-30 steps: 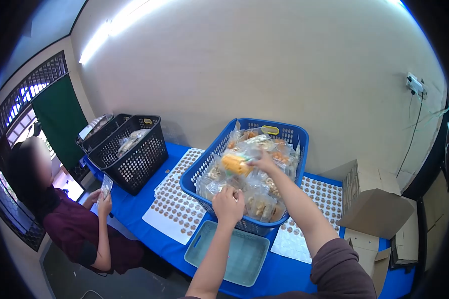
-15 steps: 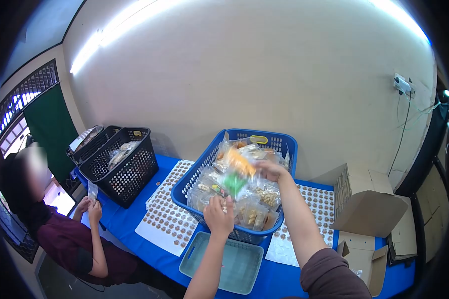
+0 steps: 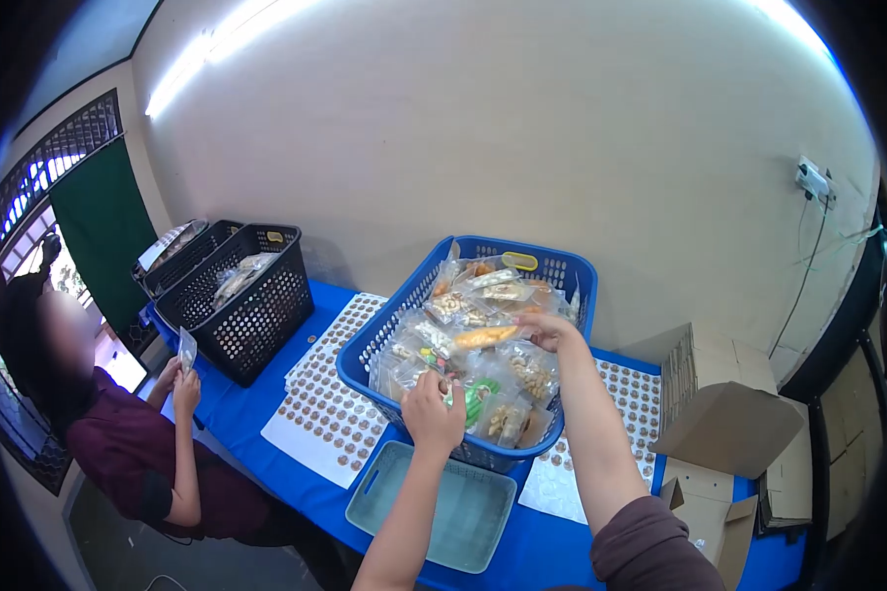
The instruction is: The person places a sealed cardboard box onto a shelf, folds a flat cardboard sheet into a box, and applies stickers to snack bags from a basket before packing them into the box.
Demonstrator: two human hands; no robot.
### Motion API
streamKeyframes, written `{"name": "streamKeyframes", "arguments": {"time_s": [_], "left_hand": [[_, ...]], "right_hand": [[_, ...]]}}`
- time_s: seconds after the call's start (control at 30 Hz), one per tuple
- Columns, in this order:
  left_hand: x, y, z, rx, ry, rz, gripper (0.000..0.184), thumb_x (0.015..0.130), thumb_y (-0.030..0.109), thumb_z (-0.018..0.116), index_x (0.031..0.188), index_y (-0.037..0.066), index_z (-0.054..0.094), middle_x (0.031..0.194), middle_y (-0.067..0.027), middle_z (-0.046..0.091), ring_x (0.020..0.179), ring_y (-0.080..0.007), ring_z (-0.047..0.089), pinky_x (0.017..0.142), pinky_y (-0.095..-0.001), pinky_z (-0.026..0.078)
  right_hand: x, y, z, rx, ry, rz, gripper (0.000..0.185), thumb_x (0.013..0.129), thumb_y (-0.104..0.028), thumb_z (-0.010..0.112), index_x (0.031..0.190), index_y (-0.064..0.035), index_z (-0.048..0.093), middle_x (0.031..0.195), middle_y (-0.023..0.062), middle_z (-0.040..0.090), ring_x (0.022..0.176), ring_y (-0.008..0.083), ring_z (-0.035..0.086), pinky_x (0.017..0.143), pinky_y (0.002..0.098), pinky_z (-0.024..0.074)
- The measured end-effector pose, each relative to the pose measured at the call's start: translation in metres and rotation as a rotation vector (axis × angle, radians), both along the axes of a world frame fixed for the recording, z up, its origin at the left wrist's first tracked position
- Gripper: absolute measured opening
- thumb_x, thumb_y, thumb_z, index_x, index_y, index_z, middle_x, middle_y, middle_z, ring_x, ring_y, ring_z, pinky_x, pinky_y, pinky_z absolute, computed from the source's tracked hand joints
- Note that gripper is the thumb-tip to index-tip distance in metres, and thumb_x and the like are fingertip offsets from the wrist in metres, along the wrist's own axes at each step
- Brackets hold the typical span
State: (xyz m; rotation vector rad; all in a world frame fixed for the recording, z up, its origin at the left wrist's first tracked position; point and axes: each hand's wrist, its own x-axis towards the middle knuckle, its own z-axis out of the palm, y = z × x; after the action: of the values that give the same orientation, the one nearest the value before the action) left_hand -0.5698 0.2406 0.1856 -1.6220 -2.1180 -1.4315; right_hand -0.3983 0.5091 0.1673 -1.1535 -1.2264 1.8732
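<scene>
A blue perforated basket (image 3: 365,372) holds many clear plastic packets of snacks. My right hand (image 3: 552,331) is over its right side, fingers closed at the end of a packet with orange contents (image 3: 486,337). My left hand (image 3: 434,410) is at the basket's front rim, its fingers curled together; what they hold, if anything, is hidden. Just right of it lies a packet with green contents (image 3: 480,396). Packets of pale pieces (image 3: 532,369) lie beneath my right hand.
A shallow grey-green tray (image 3: 434,507) lies in front of the basket. Sticker sheets (image 3: 330,419) flank it on the blue table. Black baskets (image 3: 256,330) stand left, cardboard boxes (image 3: 729,424) right. A co-worker (image 3: 138,453) at far left holds a small packet (image 3: 187,349).
The orange packet has come down and now lies flatter, with my right hand at its end. The green packet has come to rest near my left hand. The view has shifted slightly.
</scene>
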Motion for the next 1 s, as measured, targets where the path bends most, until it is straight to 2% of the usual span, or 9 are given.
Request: {"name": "streamKeyframes", "arguments": {"time_s": [0.17,0.33,0.47,0.53,0.57,0.73,0.83,0.93,1.0], "left_hand": [[0.002,0.001,0.006,0.022,-0.043,-0.038,0.021,0.081,0.024,0.057,0.075,0.006,0.049,0.072,-0.0079,0.054,0.070,-0.0302,0.054,0.070,-0.0409,0.037],[0.002,0.003,0.004,-0.003,-0.058,-0.035,0.019,0.081,0.023,0.056,0.073,0.006,0.050,0.070,-0.0081,0.055,0.069,-0.0307,0.055,0.070,-0.0410,0.037],[0.004,0.001,0.009,-0.001,-0.091,-0.041,0.019,0.080,0.022,0.057,0.072,0.007,0.052,0.069,-0.0081,0.056,0.070,-0.0303,0.056,0.071,-0.0409,0.039],[0.003,0.004,0.010,-0.022,-0.069,-0.036,0.019,0.080,0.022,0.057,0.071,0.007,0.052,0.068,-0.0081,0.057,0.070,-0.0301,0.056,0.071,-0.0409,0.039],[0.002,0.008,0.009,0.015,-0.048,-0.030,0.019,0.080,0.022,0.057,0.070,0.007,0.053,0.068,-0.0080,0.057,0.070,-0.0298,0.056,0.071,-0.0408,0.039],[0.003,0.005,0.003,0.033,-0.058,-0.024,0.015,0.078,0.020,0.058,0.074,0.007,0.052,0.070,-0.0074,0.056,0.070,-0.0287,0.055,0.071,-0.0405,0.040],[0.003,0.005,0.002,0.061,-0.101,-0.019,0.015,0.079,0.020,0.059,0.081,0.007,0.051,0.075,-0.0074,0.056,0.070,-0.0265,0.055,0.072,-0.0407,0.040],[0.006,-0.001,0.000,0.064,-0.068,-0.010,0.018,0.079,0.021,0.059,0.085,0.007,0.051,0.076,-0.0067,0.056,0.069,-0.0251,0.056,0.075,-0.0406,0.040],[0.004,0.002,0.003,0.064,-0.120,-0.025,0.017,0.080,0.021,0.058,0.085,0.007,0.051,0.076,-0.0067,0.057,0.068,-0.0255,0.056,0.082,-0.0412,0.041]], "right_hand": [[0.007,-0.011,0.021,-0.053,0.253,0.036,0.042,0.087,-0.006,0.059,0.128,-0.0097,0.054,0.101,0.0060,0.061,0.071,0.0085,0.060,0.049,0.0120,0.0427],[0.002,-0.013,0.023,-0.112,0.570,0.013,0.049,0.089,-0.001,0.052,0.137,-0.0024,0.040,0.121,0.0181,0.054,0.085,0.0164,0.065,0.073,0.0213,0.0577],[-0.007,-0.007,0.015,0.000,0.318,0.010,0.066,0.082,0.009,0.058,0.141,-0.0011,0.030,0.129,0.0232,0.047,0.107,0.0265,0.059,0.087,0.0287,0.0543],[-0.011,-0.005,0.001,0.237,-0.076,0.176,0.065,0.080,-0.003,0.068,0.139,-0.0047,0.038,0.126,0.0201,0.050,0.109,0.0256,0.058,0.086,0.0296,0.0529],[-0.012,-0.010,0.007,0.424,-0.512,0.214,0.063,0.072,-0.021,0.080,0.128,-0.0083,0.054,0.124,0.0152,0.053,0.104,0.0224,0.058,0.079,0.0296,0.0528],[-0.018,-0.020,-0.007,0.236,-0.935,0.594,0.044,0.063,-0.033,0.085,0.096,-0.0077,0.072,0.098,0.0072,0.065,0.076,0.0154,0.059,0.065,0.0301,0.0520],[-0.013,-0.011,-0.009,0.761,-0.686,0.185,0.038,0.071,-0.033,0.079,0.091,-0.0018,0.071,0.078,0.0074,0.068,0.067,0.0133,0.062,0.065,0.0284,0.0509],[-0.018,-0.016,0.008,0.739,-0.141,-0.266,0.034,0.077,-0.029,0.075,0.093,0.0010,0.069,0.081,0.0082,0.069,0.071,0.0131,0.064,0.066,0.0278,0.0502],[-0.013,-0.044,0.033,0.782,-0.133,-0.475,0.036,0.079,-0.028,0.075,0.097,0.0022,0.067,0.083,0.0077,0.069,0.073,0.0118,0.062,0.066,0.0269,0.0490]]}}
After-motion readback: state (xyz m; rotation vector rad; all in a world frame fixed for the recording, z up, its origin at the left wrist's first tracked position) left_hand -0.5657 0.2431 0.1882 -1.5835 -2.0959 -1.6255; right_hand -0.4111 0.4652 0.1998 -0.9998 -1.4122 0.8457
